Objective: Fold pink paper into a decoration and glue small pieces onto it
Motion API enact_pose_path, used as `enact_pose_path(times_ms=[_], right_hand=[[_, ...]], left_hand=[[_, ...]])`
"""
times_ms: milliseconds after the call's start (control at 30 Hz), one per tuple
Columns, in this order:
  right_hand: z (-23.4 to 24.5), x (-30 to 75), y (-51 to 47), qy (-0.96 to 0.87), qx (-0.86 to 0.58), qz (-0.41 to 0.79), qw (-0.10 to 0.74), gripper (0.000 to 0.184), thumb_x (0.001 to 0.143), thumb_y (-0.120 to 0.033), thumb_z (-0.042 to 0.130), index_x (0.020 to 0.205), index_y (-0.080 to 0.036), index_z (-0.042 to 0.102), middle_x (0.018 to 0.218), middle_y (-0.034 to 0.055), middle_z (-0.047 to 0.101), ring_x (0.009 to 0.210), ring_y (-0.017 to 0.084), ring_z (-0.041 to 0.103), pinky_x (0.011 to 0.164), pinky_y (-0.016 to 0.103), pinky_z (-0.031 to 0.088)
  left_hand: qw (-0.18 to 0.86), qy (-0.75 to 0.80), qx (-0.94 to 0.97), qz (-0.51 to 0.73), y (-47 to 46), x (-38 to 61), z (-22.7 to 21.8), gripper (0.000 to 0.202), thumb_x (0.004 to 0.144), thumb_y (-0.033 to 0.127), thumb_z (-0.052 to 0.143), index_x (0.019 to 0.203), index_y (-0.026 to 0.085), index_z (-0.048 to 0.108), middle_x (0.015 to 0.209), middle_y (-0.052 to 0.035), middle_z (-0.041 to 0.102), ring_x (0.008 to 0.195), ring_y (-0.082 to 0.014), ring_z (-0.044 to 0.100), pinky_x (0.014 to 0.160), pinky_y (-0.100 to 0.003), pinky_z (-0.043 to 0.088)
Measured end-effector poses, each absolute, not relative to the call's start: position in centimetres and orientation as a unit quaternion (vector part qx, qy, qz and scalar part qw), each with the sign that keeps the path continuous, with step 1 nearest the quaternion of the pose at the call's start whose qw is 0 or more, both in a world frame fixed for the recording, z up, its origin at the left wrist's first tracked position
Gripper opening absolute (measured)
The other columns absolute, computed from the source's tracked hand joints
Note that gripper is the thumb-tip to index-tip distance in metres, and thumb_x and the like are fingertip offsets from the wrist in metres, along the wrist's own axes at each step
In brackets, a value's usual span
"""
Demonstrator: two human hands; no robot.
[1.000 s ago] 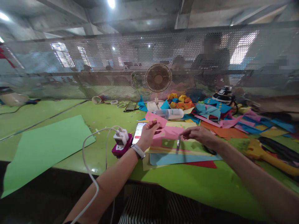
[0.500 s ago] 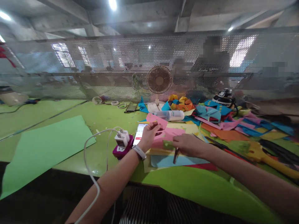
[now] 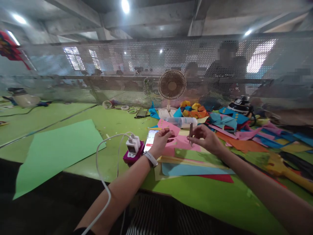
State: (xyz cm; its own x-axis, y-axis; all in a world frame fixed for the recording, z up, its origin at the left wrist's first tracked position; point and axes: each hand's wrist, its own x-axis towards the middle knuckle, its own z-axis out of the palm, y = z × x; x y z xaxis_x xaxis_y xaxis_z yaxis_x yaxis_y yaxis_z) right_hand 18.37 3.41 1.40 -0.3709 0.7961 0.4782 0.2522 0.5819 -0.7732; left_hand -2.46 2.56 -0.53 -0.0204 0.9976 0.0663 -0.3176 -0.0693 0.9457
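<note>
My left hand has its fingers closed on a pink paper piece with small yellow spots, tilted up above the paper stack. In my right hand, a slim grey tool is pinched upright between thumb and fingers; its exact kind is unclear. Below the hands lie more pink paper and a blue sheet among yellow and green ones. A red sheet sticks out at the stack's near edge. Close to my left wrist lies a lit phone.
Chargers with white cables sit on a purple power block. A large green sheet covers the left. Behind stand a fan and a lying bottle. Coloured paper pieces and yellow-handled scissors lie right.
My right hand has moved up and right, off the pink paper, and the slim tool has turned from pointing down to upright. My left hand keeps the pink piece. The view has shifted slightly left.
</note>
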Motion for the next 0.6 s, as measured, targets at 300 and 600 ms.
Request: enact_pose_path(times_ms=[300, 600], right_hand=[[-1.2, 18.7, 5.1, -0.706, -0.423, 0.340, 0.454, 0.033, 0.070, -0.048, 0.064, 0.082, -0.016, 0.066, 0.067, 0.0044, 0.066, 0.055, 0.016, 0.059, 0.043, 0.024, 0.043], [-0.6, 19.4, 5.0, -0.630, -0.493, 0.401, 0.446, 0.028, 0.071, -0.042, 0.065, 0.077, -0.015, 0.067, 0.065, 0.0069, 0.069, 0.058, 0.019, 0.067, 0.045, 0.023, 0.048]], left_hand=[[0.575, 0.402, 0.403, 0.588, 2.9, -2.4, -0.6, 0.020, 0.063, 0.028, 0.073, 0.074, 0.016, 0.062, 0.074, -0.0019, 0.066, 0.072, -0.0141, 0.064, 0.074, -0.030, 0.050], [0.609, 0.401, 0.373, 0.574, 3.4, -2.2, -1.9, 0.021, 0.059, 0.022, 0.076, 0.072, 0.015, 0.062, 0.071, -0.0018, 0.065, 0.068, -0.0147, 0.064, 0.075, -0.033, 0.053]])
